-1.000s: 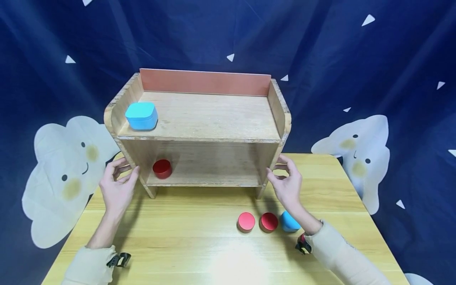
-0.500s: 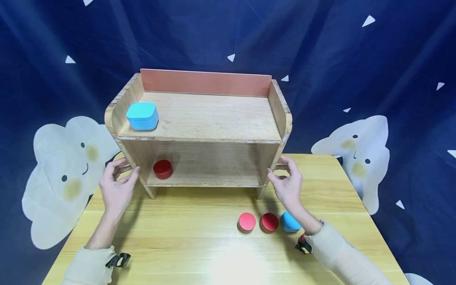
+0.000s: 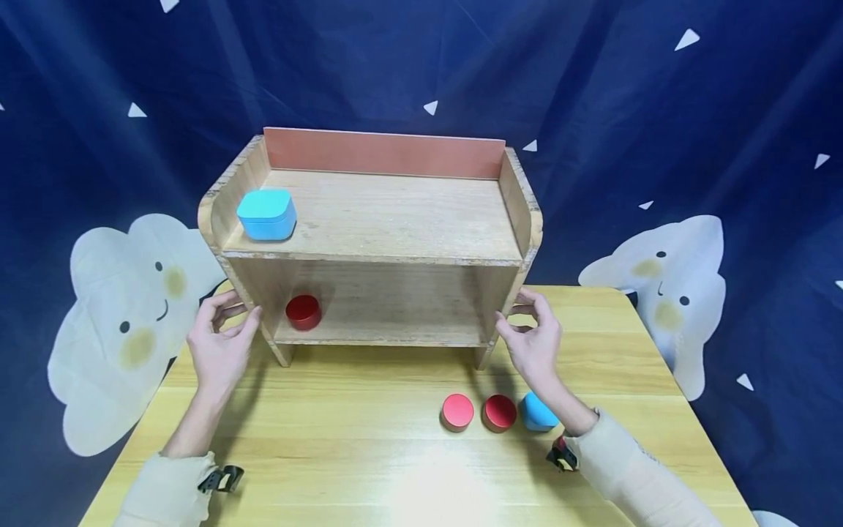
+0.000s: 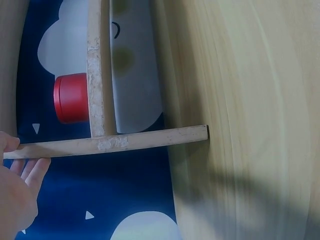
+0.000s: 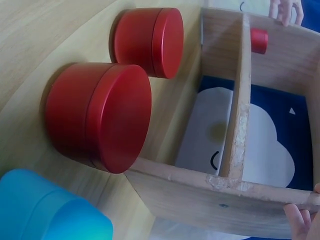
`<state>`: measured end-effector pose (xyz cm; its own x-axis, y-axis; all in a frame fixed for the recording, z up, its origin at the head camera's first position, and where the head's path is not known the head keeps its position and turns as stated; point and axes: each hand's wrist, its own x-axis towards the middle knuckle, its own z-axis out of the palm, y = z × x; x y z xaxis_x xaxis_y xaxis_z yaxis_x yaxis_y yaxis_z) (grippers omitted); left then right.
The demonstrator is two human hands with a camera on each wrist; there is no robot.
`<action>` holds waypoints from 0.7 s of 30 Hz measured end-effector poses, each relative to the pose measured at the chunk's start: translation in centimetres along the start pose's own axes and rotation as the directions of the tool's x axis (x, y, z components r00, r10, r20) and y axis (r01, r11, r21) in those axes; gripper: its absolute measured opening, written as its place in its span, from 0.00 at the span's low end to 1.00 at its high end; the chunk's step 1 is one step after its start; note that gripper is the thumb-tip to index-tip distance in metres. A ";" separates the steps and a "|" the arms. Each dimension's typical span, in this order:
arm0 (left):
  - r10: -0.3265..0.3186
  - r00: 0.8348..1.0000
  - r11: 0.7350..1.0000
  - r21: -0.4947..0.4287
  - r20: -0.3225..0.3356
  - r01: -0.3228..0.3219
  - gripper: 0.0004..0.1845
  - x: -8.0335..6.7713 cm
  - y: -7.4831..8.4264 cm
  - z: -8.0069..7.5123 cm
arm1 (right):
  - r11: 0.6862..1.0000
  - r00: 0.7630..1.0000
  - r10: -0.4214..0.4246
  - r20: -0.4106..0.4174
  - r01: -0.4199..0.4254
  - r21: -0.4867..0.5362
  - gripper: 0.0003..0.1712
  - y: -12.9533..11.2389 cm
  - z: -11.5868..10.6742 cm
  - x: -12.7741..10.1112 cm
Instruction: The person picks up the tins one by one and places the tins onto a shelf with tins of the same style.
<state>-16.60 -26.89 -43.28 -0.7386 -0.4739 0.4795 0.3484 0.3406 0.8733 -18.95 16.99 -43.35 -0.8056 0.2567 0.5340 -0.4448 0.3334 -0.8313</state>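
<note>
Nothing shifted since a second ago, left hand [image 3: 219,342] and right hand [image 3: 535,338] still gripping the side walls of the wooden shelf [image 3: 382,241] on the table [image 3: 369,454], fingers curled round its edges, blue box [image 3: 266,214] on top, red tin [image 3: 304,312] on the lower board.
</note>
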 end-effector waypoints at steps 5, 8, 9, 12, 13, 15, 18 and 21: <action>0.004 1.000 1.000 -0.010 -0.002 -0.004 0.19 0.0 -0.1 0.1 | 1.000 1.000 0.003 0.000 -0.003 -0.003 0.24 0.0 -0.1 -0.1; 0.005 1.000 1.000 -0.010 -0.002 -0.006 0.20 0.0 -0.1 0.2 | 1.000 1.000 0.001 -0.001 -0.001 0.000 0.25 0.0 -0.2 -0.1; 0.007 1.000 1.000 -0.007 -0.003 -0.007 0.20 0.0 -0.1 0.3 | 1.000 1.000 0.001 -0.001 -0.001 0.001 0.24 0.0 -0.2 -0.1; 0.010 1.000 1.000 -0.005 0.000 -0.010 0.19 -0.2 0.1 0.5 | 1.000 1.000 0.007 -0.009 -0.007 0.008 0.24 0.0 -0.4 0.0; 0.013 1.000 1.000 -0.005 0.004 -0.013 0.19 -0.2 0.1 0.7 | 1.000 1.000 0.011 -0.016 -0.011 0.007 0.24 0.1 -0.6 0.0; 0.019 1.000 1.000 -0.011 0.011 -0.019 0.19 -0.4 0.3 1.2 | 1.000 0.999 0.021 -0.034 -0.021 0.010 0.24 0.1 -1.0 0.1; 0.033 0.999 0.999 -0.022 0.027 -0.033 0.18 -0.8 0.5 2.3 | 0.999 0.998 0.032 -0.062 -0.032 0.001 0.24 0.0 -1.9 0.4; 0.042 0.998 0.999 -0.032 0.044 -0.041 0.18 -1.3 0.7 3.4 | 0.999 0.996 0.039 -0.082 -0.041 -0.015 0.24 -0.1 -3.0 0.7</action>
<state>-17.38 -23.28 -43.55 -0.7478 -0.4233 0.5115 0.3962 0.3337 0.8554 -18.27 19.87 -42.47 -0.7878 0.3428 0.5118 -0.4056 0.3366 -0.8498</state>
